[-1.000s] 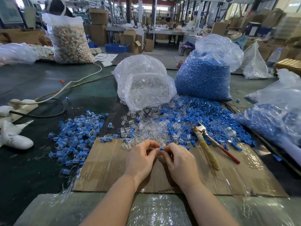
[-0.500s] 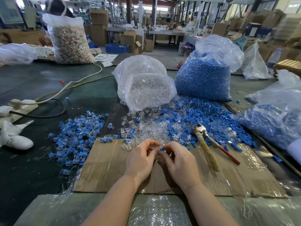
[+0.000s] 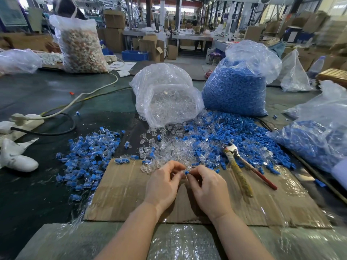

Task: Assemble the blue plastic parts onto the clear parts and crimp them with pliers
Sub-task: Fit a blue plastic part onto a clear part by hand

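Observation:
My right hand (image 3: 208,186) pinches a small blue plastic part (image 3: 186,173) between thumb and forefinger, just above the cardboard sheet (image 3: 122,188). My left hand (image 3: 164,182) meets it fingertip to fingertip and pinches a clear part (image 3: 180,173), mostly hidden by its fingers. Loose clear parts (image 3: 174,149) lie heaped just beyond my hands, with loose blue parts (image 3: 234,132) spread to their right. The pliers (image 3: 238,166), one handle red and one wrapped in tape, lie on the cardboard right of my right hand.
A pile of blue-and-clear pieces (image 3: 88,156) lies at the left. A bag of clear parts (image 3: 167,96) and a bag of blue parts (image 3: 236,85) stand behind the heaps. Another bag with blue parts (image 3: 317,134) sits at the right. A power strip (image 3: 26,119) and cables lie far left.
My hands stayed over the same spot of the cardboard. The fingertips have parted slightly, and the blue part now shows plainly between them.

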